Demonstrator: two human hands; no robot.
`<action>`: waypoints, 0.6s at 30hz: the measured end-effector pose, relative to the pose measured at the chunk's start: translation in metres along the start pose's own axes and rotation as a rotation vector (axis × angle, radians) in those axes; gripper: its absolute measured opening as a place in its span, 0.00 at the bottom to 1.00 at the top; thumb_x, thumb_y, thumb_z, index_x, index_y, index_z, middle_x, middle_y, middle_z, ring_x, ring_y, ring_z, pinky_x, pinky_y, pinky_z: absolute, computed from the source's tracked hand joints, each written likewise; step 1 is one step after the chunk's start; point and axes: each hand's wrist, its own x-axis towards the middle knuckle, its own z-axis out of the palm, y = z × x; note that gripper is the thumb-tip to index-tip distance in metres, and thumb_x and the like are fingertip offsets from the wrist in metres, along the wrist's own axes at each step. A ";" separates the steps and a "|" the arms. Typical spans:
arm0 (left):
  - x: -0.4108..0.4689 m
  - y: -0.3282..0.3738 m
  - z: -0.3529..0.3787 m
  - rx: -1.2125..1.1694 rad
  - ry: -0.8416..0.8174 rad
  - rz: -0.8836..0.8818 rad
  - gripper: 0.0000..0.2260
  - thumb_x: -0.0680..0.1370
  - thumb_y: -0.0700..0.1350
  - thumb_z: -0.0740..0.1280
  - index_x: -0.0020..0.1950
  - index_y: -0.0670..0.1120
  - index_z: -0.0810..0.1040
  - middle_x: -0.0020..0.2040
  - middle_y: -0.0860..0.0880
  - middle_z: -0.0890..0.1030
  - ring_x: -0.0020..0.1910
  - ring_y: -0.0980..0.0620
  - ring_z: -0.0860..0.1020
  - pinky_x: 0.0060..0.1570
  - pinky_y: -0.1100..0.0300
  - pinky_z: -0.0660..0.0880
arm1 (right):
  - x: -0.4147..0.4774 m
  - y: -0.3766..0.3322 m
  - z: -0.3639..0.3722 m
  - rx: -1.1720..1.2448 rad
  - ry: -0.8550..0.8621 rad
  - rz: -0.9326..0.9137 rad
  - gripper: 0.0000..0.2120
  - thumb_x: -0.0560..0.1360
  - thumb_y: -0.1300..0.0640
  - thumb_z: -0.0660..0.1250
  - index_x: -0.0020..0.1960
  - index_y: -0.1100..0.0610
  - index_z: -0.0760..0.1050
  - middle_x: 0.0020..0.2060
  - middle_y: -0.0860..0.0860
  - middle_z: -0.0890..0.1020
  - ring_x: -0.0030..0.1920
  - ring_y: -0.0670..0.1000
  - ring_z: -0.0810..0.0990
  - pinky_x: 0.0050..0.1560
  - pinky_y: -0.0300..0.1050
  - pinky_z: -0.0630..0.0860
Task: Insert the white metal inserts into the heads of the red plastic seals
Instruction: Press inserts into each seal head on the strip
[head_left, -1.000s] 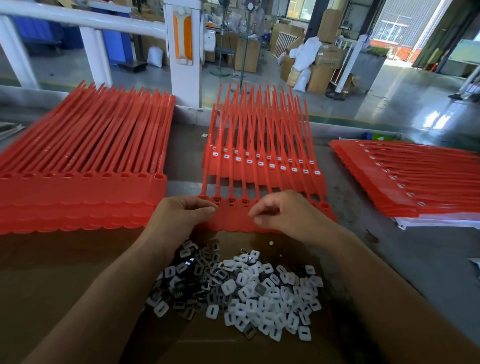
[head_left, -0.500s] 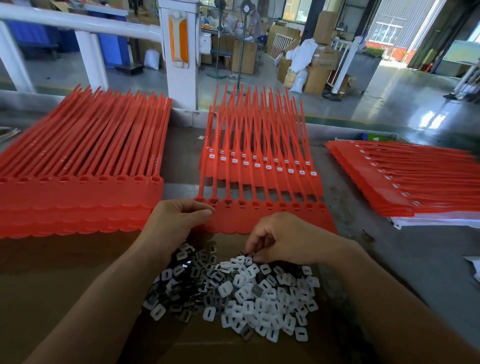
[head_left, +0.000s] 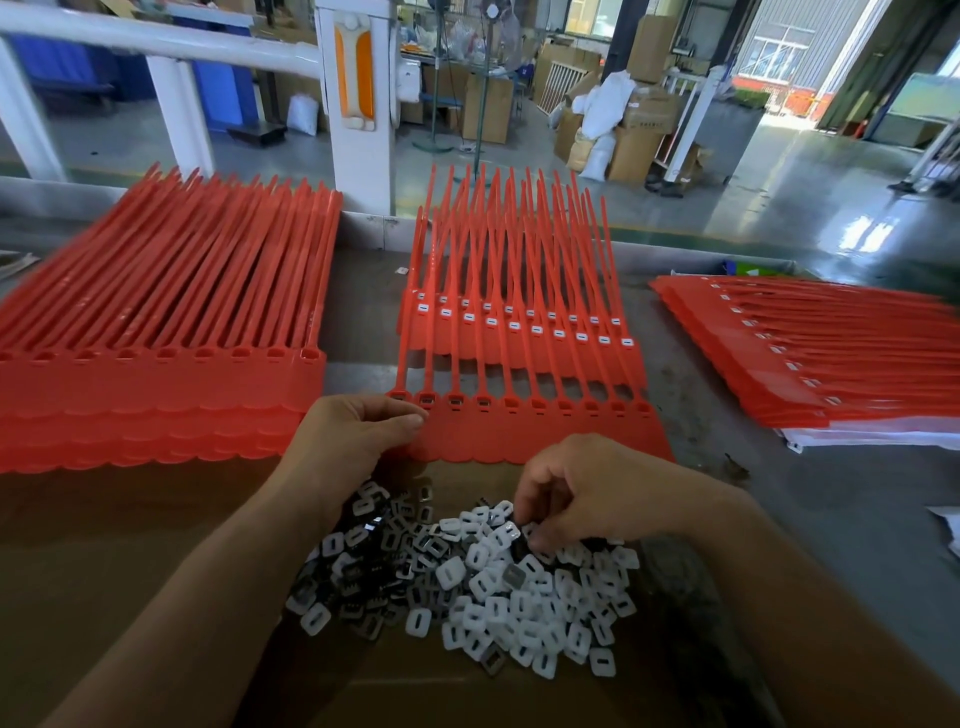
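Our left hand (head_left: 353, 436) pinches the bendy seals' (head_left: 545, 431) 9 o'clock corner, while our right hand (head_left: 587, 493) curls, we cannot tell on what, among light, stiff inserts (head_left: 519, 587) best pinched edgewise.

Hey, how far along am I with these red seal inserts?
Done: the red plastic seal strips behind and the stack at right show white inserts in their heads. In hand: left hand holds the front strip, right hand digs in the pile of white metal inserts. Remaining: most front heads and the left stack look empty.

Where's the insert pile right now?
Head view, bottom centre: the pile of inserts lies on the cardboard, just nearer than the seal strip, the right hand touching it.
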 end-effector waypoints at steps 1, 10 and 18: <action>0.000 0.000 0.000 0.002 0.001 -0.001 0.05 0.72 0.38 0.69 0.38 0.44 0.83 0.34 0.46 0.83 0.29 0.55 0.81 0.26 0.69 0.74 | 0.000 0.000 0.000 -0.009 0.010 0.001 0.09 0.69 0.56 0.74 0.39 0.44 0.76 0.33 0.30 0.77 0.36 0.31 0.75 0.34 0.23 0.68; -0.001 0.000 -0.001 0.003 -0.005 -0.014 0.04 0.73 0.38 0.68 0.40 0.43 0.83 0.35 0.45 0.83 0.30 0.54 0.81 0.26 0.69 0.74 | -0.004 -0.002 -0.006 0.033 0.046 0.009 0.07 0.74 0.57 0.68 0.40 0.47 0.73 0.34 0.39 0.81 0.37 0.36 0.79 0.38 0.29 0.73; -0.001 0.001 -0.001 -0.012 -0.007 -0.023 0.04 0.72 0.38 0.69 0.39 0.43 0.83 0.35 0.44 0.83 0.30 0.52 0.82 0.26 0.68 0.74 | 0.002 0.003 -0.014 0.049 0.253 0.057 0.08 0.70 0.57 0.72 0.38 0.48 0.74 0.34 0.42 0.79 0.34 0.37 0.75 0.38 0.33 0.73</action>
